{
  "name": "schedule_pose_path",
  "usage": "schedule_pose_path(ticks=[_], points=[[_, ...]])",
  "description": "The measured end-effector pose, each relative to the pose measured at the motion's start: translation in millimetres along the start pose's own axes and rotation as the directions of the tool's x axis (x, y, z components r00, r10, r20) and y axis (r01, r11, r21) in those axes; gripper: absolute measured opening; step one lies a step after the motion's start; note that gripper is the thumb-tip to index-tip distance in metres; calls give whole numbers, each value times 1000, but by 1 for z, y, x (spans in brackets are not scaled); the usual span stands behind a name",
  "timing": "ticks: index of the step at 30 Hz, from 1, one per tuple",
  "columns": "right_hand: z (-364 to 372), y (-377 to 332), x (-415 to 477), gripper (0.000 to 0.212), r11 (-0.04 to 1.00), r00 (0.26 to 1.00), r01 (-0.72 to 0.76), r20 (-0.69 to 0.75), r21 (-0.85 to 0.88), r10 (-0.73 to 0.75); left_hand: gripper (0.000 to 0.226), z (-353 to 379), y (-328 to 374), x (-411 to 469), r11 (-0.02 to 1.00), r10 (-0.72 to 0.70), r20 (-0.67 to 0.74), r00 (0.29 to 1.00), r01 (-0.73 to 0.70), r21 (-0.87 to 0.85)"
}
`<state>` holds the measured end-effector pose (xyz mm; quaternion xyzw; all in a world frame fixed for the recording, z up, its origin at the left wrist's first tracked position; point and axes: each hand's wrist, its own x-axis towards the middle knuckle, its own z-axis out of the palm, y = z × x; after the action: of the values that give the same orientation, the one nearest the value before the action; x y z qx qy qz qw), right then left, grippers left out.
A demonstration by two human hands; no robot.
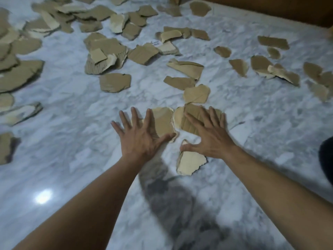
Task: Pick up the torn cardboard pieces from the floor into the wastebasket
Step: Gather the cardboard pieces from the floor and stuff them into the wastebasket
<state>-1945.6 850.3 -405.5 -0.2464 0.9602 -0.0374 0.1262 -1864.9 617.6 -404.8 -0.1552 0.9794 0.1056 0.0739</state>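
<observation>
Torn brown cardboard pieces lie scattered over a white marble floor [72, 109]. My left hand [138, 136] is spread flat, fingers straight, over the left edge of one tan piece [163, 121]. My right hand [209, 134] is spread over a corrugated piece [189, 120] beside it. Its thumb touches the top of a pale piece [191, 162] lying nearest to me. Neither hand grips anything. No wastebasket is in view.
Several more pieces lie farther off, in a heap [104, 55] at the middle left, a dense cluster [72, 17] at the far left and a scatter [275, 69] on the right. A brown wooden edge [270, 9] runs along the top right. A dark object [327, 159] sits at the right border.
</observation>
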Motion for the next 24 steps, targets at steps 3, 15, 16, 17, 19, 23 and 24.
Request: schedule_pose_path(ticks=[3,15,16,17,19,23,24], points=[[-2,-3,17,109,996,994,-89,-63,20,90,117,-6,-2,17,1000,-14,-45,999,13,-27],[-27,-8,136,94,982,959,-34,-272,185,84,118,-35,-48,142,990,-113,-163,980,98,-102],[-31,-3,147,94,970,947,-52,-297,237,123,116,-36,-47,153,988,-120,-154,981,103,-112],[-37,2,160,92,949,925,-93,-326,302,195,112,-37,-44,161,989,-111,-177,978,92,-113],[-50,17,188,91,866,863,-243,-310,437,399,105,-43,-39,177,989,-94,-317,944,53,-137],[-69,34,242,101,796,833,-463,-116,391,541,103,-73,-60,239,962,-257,-498,828,171,-213],[-70,33,254,102,811,848,-462,-89,359,523,106,-78,-70,257,946,-313,-421,851,239,-220]])
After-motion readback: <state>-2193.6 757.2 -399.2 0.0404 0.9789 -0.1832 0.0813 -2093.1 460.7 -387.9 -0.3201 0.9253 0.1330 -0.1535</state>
